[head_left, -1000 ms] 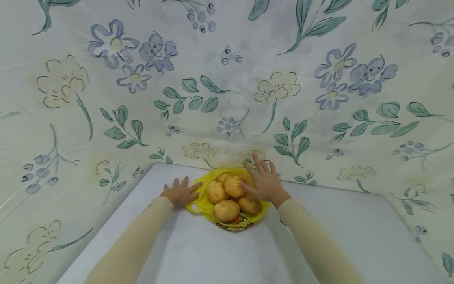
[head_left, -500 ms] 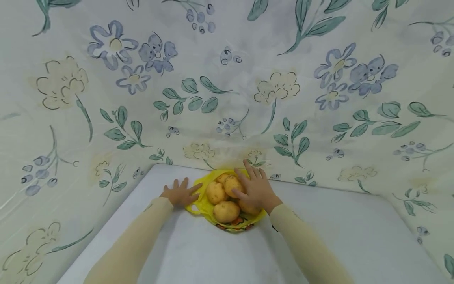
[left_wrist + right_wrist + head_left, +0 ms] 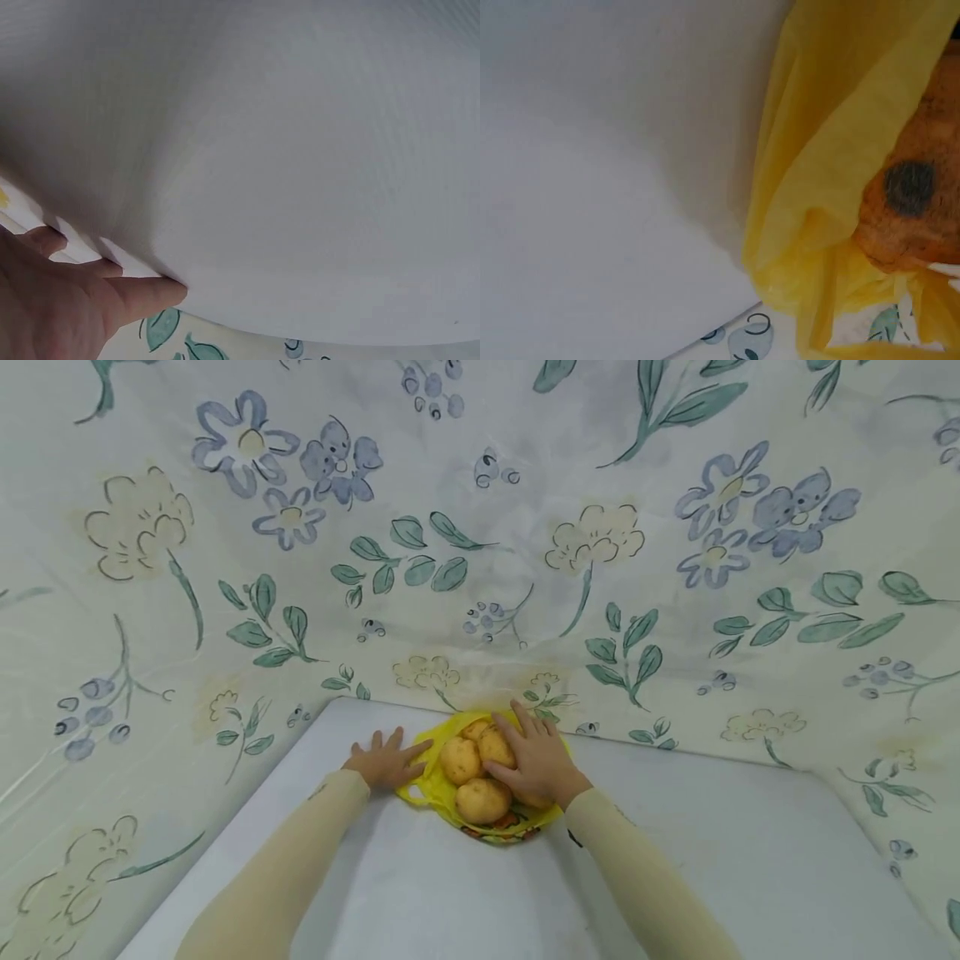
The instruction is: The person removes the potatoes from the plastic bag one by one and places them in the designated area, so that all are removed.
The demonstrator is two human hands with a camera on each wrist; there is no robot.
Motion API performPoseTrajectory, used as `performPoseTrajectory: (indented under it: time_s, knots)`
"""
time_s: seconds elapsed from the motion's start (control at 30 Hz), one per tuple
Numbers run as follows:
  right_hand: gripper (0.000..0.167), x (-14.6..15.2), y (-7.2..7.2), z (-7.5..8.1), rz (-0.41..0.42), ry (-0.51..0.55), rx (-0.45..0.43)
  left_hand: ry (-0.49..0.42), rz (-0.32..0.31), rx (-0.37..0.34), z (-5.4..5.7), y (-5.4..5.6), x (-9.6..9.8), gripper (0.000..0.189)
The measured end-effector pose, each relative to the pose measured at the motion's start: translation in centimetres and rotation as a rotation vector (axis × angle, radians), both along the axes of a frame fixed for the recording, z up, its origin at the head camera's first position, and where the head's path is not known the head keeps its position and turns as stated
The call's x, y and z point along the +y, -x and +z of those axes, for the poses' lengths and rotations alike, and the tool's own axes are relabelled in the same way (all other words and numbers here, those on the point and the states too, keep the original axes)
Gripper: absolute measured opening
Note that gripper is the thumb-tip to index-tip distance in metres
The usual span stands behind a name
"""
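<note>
Several potatoes (image 3: 483, 801) lie in a yellow plastic bag (image 3: 442, 806), its mouth spread wide around them, on a white table. My left hand (image 3: 384, 762) rests with spread fingers at the bag's left side, its thumb over the yellow edge. In the left wrist view the same hand (image 3: 79, 300) has its fingertips down on the table surface. My right hand (image 3: 542, 762) lies over the potatoes on the right, fingers extended, hiding part of them. The right wrist view shows the bag's folded side (image 3: 817, 165) and a potato (image 3: 922, 202) with a dark spot; the hand itself is outside that view.
The white table (image 3: 480, 902) ends just behind the bag, against a hanging sheet (image 3: 495, 552) printed with flowers and leaves. That sheet also runs along the left and right sides. A red and black print (image 3: 502, 835) shows at the bag's near edge.
My right hand has shifted left and slightly down, covering more of the potatoes at the right. The left hand keeps its place by the bag. The head view has tilted slightly.
</note>
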State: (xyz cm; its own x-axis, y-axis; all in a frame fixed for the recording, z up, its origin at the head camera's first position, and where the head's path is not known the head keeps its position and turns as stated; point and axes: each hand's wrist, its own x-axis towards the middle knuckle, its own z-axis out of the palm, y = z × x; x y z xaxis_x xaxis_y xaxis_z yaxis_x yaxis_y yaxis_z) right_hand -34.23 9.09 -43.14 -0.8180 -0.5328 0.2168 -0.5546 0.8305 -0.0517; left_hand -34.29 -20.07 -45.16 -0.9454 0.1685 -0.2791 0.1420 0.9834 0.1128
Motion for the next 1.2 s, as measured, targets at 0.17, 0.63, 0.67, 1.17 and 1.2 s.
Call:
performPoseTrajectory:
  time_s: [0.17, 0.63, 0.67, 1.17, 1.2]
  knots:
    - [0.083, -0.7, -0.1, 0.2, 0.010, 0.048, -0.062, -0.006, -0.003, 0.017, 0.0, -0.1, 0.0, 0.061]
    - [0.083, -1.6, 0.1, -0.6, -0.019, 0.195, -0.204, -0.004, -0.004, 0.013, -0.5, 0.0, 0.0, 0.061]
    - [0.083, -1.7, 0.1, -0.6, -0.019, 0.208, -0.207, -0.004, 0.000, 0.012, -0.6, 0.1, 0.0, 0.061]
    - [0.080, -1.7, -0.3, -0.1, -0.035, 0.297, -0.304, 0.008, 0.018, -0.014, -0.2, 0.1, 0.2, 0.062]
    - [0.081, -1.6, -0.3, 0.0, -0.035, 0.304, -0.312, 0.008, 0.017, -0.013, -0.1, 0.1, 0.3, 0.062]
